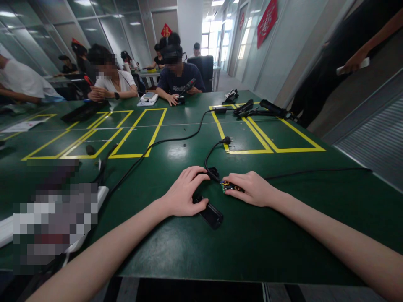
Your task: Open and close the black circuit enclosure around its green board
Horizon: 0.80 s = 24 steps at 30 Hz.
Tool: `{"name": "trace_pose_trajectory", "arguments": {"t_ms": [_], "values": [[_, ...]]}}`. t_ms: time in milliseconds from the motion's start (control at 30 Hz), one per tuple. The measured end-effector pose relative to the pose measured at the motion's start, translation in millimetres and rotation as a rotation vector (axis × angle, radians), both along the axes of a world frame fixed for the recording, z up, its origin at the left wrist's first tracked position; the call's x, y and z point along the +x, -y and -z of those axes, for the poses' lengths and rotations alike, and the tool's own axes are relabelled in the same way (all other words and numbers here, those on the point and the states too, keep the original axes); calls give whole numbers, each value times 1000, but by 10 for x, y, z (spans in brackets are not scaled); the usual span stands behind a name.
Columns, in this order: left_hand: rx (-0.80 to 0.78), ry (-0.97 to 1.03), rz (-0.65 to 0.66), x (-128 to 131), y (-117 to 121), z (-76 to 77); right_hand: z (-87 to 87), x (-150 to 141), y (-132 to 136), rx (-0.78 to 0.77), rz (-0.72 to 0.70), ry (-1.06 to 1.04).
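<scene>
Yellow tape point(250, 152) on green table point(267, 243); black chair point(206, 70) beyond (red sign point(267, 23) on wall point(267, 65)).

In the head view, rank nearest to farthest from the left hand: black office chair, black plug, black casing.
1. Black casing: at the left hand, by its thumb.
2. Black plug: beyond the hand, to its right.
3. Black office chair: in the background, farthest.

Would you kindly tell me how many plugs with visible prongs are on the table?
1: the black plug, lying across yellow tape beyond the left hand and right hand. Others may be hidden.
</scene>
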<state>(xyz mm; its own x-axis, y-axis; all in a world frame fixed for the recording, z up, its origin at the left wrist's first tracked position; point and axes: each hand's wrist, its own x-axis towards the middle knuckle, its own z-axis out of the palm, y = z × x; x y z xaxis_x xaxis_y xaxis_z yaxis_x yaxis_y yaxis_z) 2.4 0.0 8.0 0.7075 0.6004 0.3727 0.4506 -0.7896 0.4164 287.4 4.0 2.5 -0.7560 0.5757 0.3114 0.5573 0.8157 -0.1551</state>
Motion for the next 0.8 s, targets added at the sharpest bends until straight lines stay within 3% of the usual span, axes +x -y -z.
{"name": "trace_pose_trajectory", "arguments": {"t_ms": [167,433,633,800], "values": [[3,-68,91,-5,-11,-6,-26,-67,74,-30,-60,44],[73,14,-56,20,-18,9,-16,-101,75,22,-82,22],[76,0,-77,23,-23,8,-3,-106,102,-21,19,-11],[-18,-91,-122,30,-7,-5,-3,-173,187,-161,103,-42]]}}
